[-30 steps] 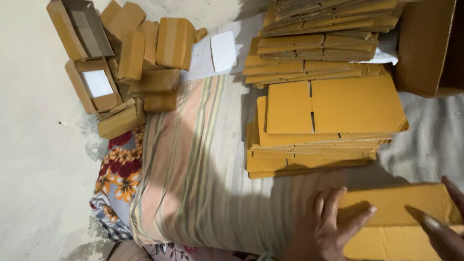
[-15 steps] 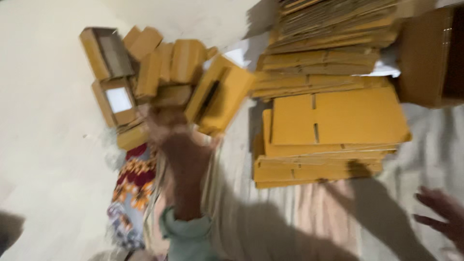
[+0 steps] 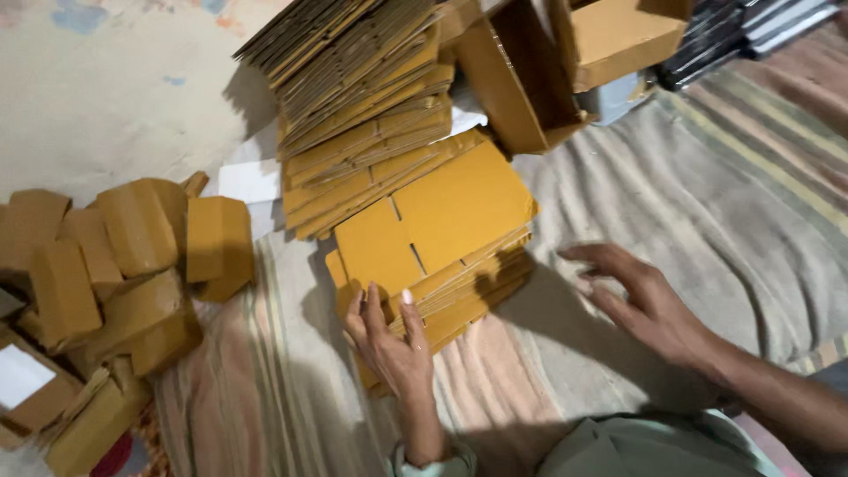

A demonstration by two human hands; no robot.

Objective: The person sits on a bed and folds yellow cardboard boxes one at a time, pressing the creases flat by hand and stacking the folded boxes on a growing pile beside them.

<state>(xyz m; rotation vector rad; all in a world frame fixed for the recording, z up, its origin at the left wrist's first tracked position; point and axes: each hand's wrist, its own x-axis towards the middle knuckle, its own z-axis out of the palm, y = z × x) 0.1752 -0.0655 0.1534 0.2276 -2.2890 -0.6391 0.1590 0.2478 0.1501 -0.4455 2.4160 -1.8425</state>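
Note:
A stack of flat yellow-brown cardboard box blanks [image 3: 442,221] lies on a striped cloth [image 3: 689,177]. My left hand [image 3: 389,340] rests its fingertips on the near corner of the lowest stack, fingers apart, holding nothing. Hovering just right of that stack above the cloth is my right hand [image 3: 640,300], its fingers spread and empty. A taller pile of blanks [image 3: 353,79] leans behind. A heap of folded small cardboard boxes [image 3: 132,265] sits at the left.
A large open cardboard carton [image 3: 548,62] stands at the back, with dark flat items [image 3: 751,31] at the top right. White paper [image 3: 252,181] lies under the stacks. Pale floor [image 3: 106,88] shows at the upper left.
My left hand has let go of a folded box at the heap on the left and come back to the stack of blanks. The view has swung right.

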